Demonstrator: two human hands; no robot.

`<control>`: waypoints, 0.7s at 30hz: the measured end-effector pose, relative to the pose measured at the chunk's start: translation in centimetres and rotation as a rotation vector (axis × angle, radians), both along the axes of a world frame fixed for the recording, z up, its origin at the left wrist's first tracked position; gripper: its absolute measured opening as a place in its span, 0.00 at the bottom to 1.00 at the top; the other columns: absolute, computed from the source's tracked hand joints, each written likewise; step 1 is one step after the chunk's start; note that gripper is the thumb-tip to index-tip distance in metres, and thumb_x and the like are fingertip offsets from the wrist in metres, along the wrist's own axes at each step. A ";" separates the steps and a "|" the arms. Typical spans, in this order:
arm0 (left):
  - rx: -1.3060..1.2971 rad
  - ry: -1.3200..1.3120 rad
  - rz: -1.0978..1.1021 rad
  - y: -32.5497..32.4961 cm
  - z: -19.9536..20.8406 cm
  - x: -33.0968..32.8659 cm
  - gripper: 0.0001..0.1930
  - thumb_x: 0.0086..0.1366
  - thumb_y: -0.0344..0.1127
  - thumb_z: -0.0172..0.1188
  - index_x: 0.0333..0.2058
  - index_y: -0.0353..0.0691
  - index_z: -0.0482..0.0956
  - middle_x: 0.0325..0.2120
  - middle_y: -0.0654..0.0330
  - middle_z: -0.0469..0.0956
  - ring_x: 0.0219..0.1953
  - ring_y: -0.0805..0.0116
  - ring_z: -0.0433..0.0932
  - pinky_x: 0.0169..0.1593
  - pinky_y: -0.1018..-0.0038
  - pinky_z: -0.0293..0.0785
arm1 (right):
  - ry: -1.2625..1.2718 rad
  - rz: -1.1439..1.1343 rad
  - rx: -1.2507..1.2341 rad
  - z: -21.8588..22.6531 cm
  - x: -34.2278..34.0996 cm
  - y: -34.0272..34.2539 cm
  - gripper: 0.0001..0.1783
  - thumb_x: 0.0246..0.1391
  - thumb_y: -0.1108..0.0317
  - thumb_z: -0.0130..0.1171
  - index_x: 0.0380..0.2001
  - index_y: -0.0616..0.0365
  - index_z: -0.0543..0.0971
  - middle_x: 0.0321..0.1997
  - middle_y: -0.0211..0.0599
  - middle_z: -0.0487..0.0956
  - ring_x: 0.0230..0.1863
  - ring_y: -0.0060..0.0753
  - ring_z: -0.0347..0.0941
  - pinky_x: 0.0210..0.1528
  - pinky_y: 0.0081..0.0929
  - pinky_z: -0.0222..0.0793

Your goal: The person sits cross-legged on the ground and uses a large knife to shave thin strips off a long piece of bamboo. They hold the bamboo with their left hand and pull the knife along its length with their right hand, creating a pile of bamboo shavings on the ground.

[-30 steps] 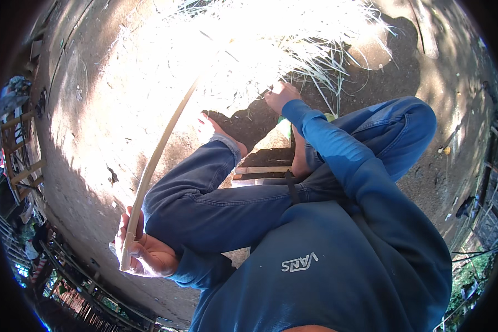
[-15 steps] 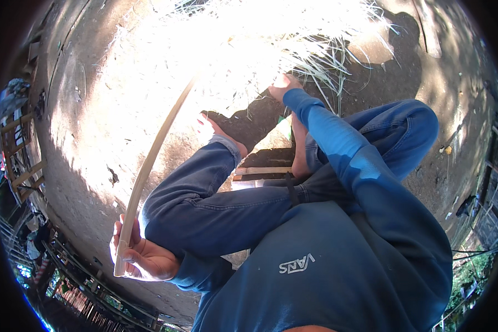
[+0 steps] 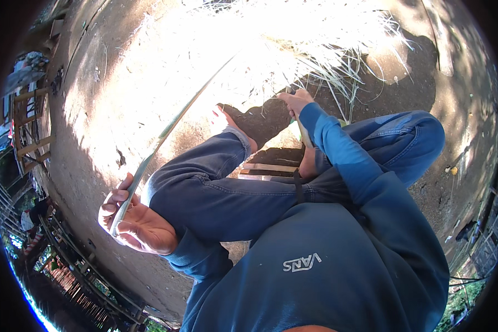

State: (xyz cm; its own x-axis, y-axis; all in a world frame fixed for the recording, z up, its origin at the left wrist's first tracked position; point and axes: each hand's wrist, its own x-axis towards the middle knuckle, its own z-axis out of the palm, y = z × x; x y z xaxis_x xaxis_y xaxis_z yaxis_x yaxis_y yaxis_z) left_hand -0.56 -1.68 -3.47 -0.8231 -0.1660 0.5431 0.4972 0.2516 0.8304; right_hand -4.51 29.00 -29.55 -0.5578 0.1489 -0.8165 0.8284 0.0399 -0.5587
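My left hand (image 3: 141, 224) is at the left, beside my bent knee. Its thumb and fingers pinch the lower end of a long, narrow bamboo strip (image 3: 165, 133). The strip slants up and away to the right, its greenish side showing, and its far end fades into glare. My right hand (image 3: 297, 102) is closed around a pale wooden handle (image 3: 304, 133), which runs from the fist back toward my foot. A short dark part shows at the top of that fist; what lies beyond it is lost in bright light.
A heap of thin pale shavings (image 3: 337, 72) covers the sunlit ground ahead. My bare feet (image 3: 235, 124) and a small wooden piece (image 3: 268, 167) lie between my legs. A wooden frame (image 3: 32, 127) stands at the far left; a pole (image 3: 440, 41) lies at the upper right.
The bamboo strip has turned from its broad pale face to a narrow greenish side, and its far end has swung right. My left hand has rolled and risen slightly. The right hand's handle now shows.
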 end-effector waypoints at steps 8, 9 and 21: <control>-0.005 0.040 -0.150 0.1 -0.4 0.8 0.18 0.69 0.49 0.48 0.41 0.36 0.65 0.34 0.53 0.68 0.46 0.55 0.72 0.59 0.47 0.66 | 0.466 0.549 0.319 13.8 6.7 -4.9 0.21 0.50 0.53 0.58 0.31 0.63 0.75 0.22 0.45 0.79 0.28 0.47 0.78 0.37 0.39 0.72; -0.034 0.040 -0.156 0.0 -0.3 0.8 0.18 0.69 0.49 0.48 0.41 0.36 0.64 0.34 0.52 0.68 0.46 0.53 0.73 0.59 0.47 0.66 | 0.494 0.635 0.312 15.2 7.2 -4.7 0.20 0.52 0.54 0.58 0.33 0.63 0.74 0.22 0.47 0.79 0.28 0.49 0.78 0.36 0.41 0.72; -0.138 0.022 -0.115 -0.2 -0.5 1.3 0.21 0.68 0.52 0.50 0.39 0.37 0.60 0.33 0.48 0.70 0.46 0.47 0.77 0.60 0.48 0.66 | 0.746 0.651 0.442 13.4 8.4 -4.0 0.12 0.50 0.61 0.61 0.30 0.58 0.75 0.21 0.43 0.79 0.27 0.47 0.78 0.32 0.39 0.73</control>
State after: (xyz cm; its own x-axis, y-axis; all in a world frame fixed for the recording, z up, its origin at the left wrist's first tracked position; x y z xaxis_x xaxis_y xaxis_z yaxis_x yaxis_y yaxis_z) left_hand 0.74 -1.93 -3.97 -0.8200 0.0061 0.5723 0.5470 0.3027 0.7805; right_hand 3.90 25.01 -16.12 -0.9699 -0.1573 -0.1857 0.0331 0.6706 -0.7410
